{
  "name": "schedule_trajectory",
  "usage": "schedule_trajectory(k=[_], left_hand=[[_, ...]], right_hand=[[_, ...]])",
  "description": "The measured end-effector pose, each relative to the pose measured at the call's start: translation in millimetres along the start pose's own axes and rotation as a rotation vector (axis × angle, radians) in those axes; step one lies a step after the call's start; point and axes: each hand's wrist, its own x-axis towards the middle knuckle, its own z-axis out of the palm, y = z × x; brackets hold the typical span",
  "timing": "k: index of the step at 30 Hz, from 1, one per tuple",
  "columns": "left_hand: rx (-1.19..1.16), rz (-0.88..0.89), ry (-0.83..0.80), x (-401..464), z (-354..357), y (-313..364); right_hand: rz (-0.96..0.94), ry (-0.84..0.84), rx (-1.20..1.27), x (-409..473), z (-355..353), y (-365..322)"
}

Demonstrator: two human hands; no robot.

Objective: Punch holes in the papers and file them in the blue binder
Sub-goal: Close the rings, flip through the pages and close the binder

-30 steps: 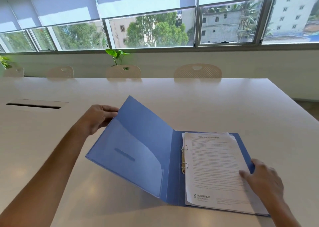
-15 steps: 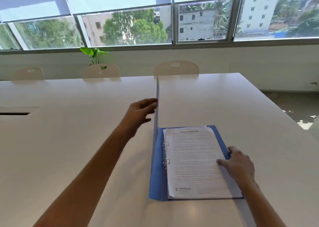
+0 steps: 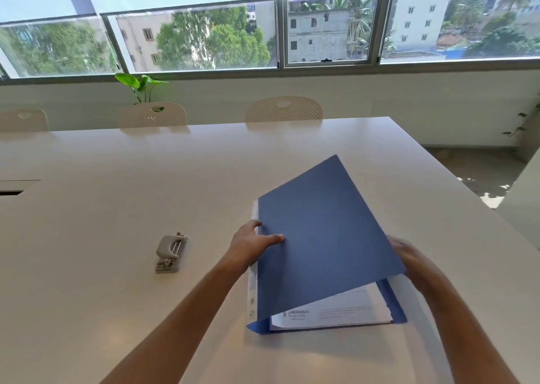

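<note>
The blue binder [image 3: 324, 237] lies on the white table [image 3: 146, 179], its front cover tilted down over the papers [image 3: 336, 310], half shut. Printed sheets with a logo show under the cover's lower edge. My left hand [image 3: 252, 243] presses on the cover near the spine, with the thumb stretched over the blue surface. At the binder's right edge is my right hand [image 3: 409, 255], blurred and partly behind the cover; what its fingers hold is hidden. A grey hole punch [image 3: 170, 253] rests on the table to the left of the binder, untouched.
Several beige chairs [image 3: 283, 110] stand along the table's far side, with a green plant [image 3: 140, 87] behind them under the windows. A cable slot [image 3: 11, 192] is set in the table at far left. The table's right edge [image 3: 467, 191] runs close to the binder.
My left hand has swung the cover from upright down over the papers. My right hand left the page and moved to the binder's right edge. The view shifted, bringing the hole punch in.
</note>
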Motion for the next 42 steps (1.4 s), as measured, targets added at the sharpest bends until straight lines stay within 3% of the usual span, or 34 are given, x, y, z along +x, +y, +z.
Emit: schedule_trajectory(k=[3,8,11,14,19,21,25,30,36,42], left_hand=[[-0.064,-0.03,-0.04,0.2,5.8,-8.5],[-0.101,-0.039,-0.028,2.2,12.6,-16.7],[0.017,-0.04,0.019,2.1,15.7,-15.6],[0.239,-0.003,0.046,-0.3,18.3,-14.1],[0.346,-0.05,-0.018,-3.1,15.9,-11.9],[0.274,-0.108,-0.079,-5.5,10.7,-11.3],[-0.143,-0.144,-0.127,-12.5,11.2,-12.9],[-0.559,-0.132,-0.121,-21.3,17.9,-16.5],[-0.745,-0.15,-0.102,-26.3,19.2,-24.1],[-0.769,-0.123,-0.117,-23.9,8.9,-23.2]], right_hand=[[0.178,-0.116,0.29,1.9,-11.9,-1.1],[0.229,-0.139,0.419,19.9,-19.4,15.0],[0.139,-0.177,0.28,16.1,-14.9,13.6],[0.057,-0.086,0.071,17.0,-1.2,15.6],[-0.052,0.077,-0.518,13.5,25.0,6.7],[-0.068,0.096,-0.599,11.7,31.3,5.9],[-0.082,0.124,-0.625,9.1,33.6,5.5],[-0.054,0.1,-0.495,4.6,24.4,6.5],[-0.027,0.057,-0.454,-6.3,15.9,2.5],[0.041,0.013,-0.299,3.3,14.9,-0.5]])
